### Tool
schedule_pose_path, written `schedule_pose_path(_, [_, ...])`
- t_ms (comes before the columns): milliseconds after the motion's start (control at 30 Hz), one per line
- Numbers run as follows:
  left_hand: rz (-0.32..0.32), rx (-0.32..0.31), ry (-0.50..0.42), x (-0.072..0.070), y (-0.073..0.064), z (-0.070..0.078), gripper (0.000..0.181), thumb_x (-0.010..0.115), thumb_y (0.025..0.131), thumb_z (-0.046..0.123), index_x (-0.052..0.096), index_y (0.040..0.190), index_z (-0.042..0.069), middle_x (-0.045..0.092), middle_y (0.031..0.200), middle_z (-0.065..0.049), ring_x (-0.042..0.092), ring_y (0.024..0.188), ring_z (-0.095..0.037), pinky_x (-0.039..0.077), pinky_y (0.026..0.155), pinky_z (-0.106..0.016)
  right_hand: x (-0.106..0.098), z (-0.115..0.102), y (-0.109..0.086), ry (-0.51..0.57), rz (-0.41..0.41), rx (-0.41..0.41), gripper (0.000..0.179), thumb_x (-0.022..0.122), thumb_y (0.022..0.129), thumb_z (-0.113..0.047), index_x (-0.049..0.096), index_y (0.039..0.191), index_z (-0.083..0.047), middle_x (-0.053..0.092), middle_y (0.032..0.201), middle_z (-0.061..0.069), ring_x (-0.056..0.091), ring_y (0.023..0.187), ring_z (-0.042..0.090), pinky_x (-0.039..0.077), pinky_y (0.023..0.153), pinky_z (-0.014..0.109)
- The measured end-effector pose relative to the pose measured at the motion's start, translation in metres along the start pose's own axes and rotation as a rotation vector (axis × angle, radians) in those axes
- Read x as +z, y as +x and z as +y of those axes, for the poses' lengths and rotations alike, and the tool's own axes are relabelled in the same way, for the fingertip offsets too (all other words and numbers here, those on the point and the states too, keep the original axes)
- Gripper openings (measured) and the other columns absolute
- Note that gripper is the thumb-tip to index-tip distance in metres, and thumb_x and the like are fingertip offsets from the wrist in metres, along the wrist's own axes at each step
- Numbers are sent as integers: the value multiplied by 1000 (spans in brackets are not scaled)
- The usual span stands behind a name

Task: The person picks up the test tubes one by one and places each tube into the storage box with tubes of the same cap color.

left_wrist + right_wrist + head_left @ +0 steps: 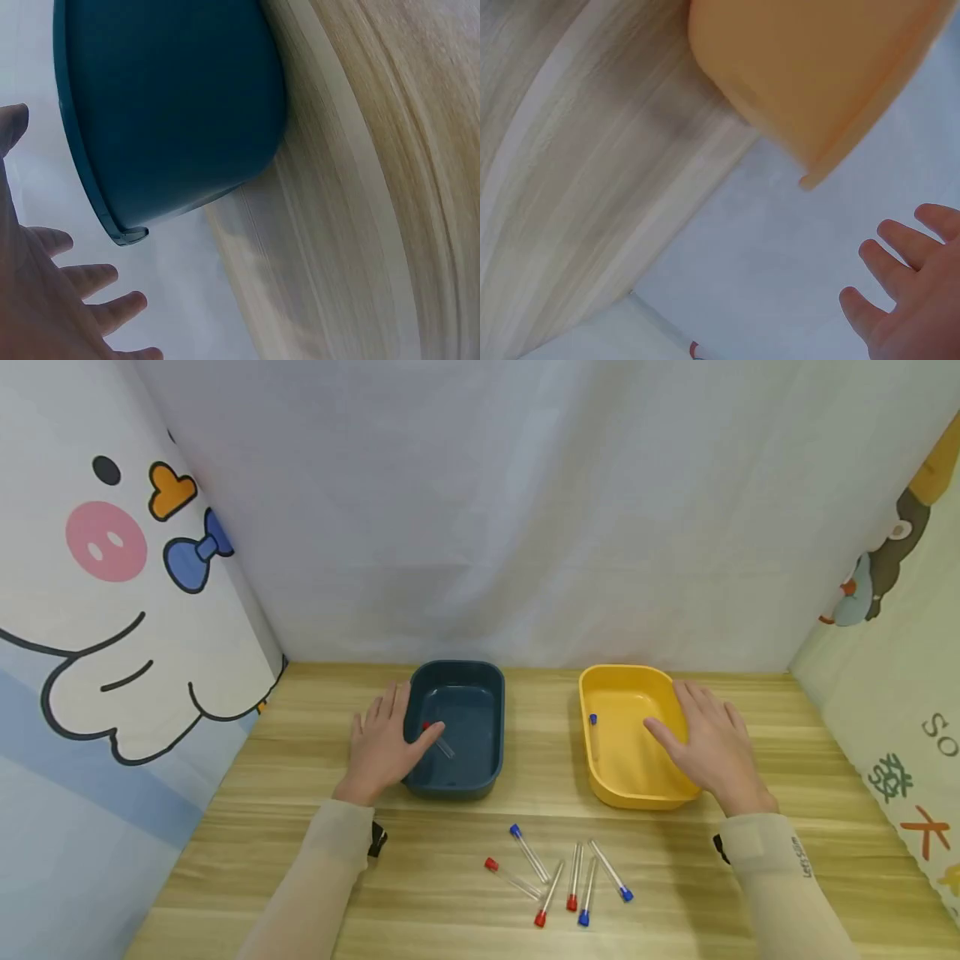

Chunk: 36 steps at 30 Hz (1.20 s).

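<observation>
Beside the left wall of a dark blue basin (pixel 487 672) is my left hand (pixel 382 745), its fingers straight and its thumb over the rim. A red-capped clear tube (pixel 446 747) lies in this basin, partly hidden by the thumb. At the right side of a yellow basin (pixel 637 802) my right hand (pixel 708 747) has its fingers spread, thumb above the inside. One blue-capped tube (pixel 593 720) lies along that basin's left wall. Both wrist views show straight fingers with nothing held; the left fingers (pixel 90 279) and right fingers (pixel 889 270) look apart from the basins.
Nearer the front of the wooden table (pixel 427 885) lie several loose clear tubes: three with red caps, such as one tube (pixel 513 880), and three with blue caps, such as another tube (pixel 609 867). A pale curtain (pixel 480 527) hangs behind, with printed cloths at both sides.
</observation>
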<state>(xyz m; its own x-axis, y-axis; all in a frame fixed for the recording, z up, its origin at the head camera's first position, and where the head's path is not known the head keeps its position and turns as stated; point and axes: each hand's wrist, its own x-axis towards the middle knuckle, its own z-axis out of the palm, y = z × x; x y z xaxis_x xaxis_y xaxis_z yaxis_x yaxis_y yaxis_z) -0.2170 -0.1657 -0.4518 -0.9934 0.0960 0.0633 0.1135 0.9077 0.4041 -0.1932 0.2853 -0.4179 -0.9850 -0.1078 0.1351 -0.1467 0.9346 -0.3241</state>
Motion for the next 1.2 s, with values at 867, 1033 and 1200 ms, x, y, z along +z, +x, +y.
schedule_pose_path(867, [-88, -83, -251, 0, -3, -12, 95, 49, 99, 69, 8, 168, 19, 26, 170, -17, 44, 147, -43, 41, 113, -63, -2, -46, -12, 16, 39, -134, 79, 56, 101, -59, 42, 156, -4, 47, 156, 24, 40, 145, 45, 19, 123, 65])
schedule_pose_path(1033, [-78, -79, -280, 0, -4, -13, 90, 52, 101, 64, 15, 167, 15, 39, 165, -13, 62, 126, -35, 55, 93, -52, 1, -52, -13, -7, 62, -170, 77, 59, 100, -58, 46, 154, -4, 50, 154, 22, 43, 143, 44, 22, 122, 65])
schedule_pose_path(1200, [-77, -79, -333, -1, -5, -15, 85, 56, 102, 56, 19, 166, 14, 48, 158, -13, 63, 90, -24, 49, 66, -35, 5, -60, -18, -15, 105, -217, 71, 66, 97, -52, 54, 147, -3, 56, 148, 20, 48, 138, 42, 28, 118, 63])
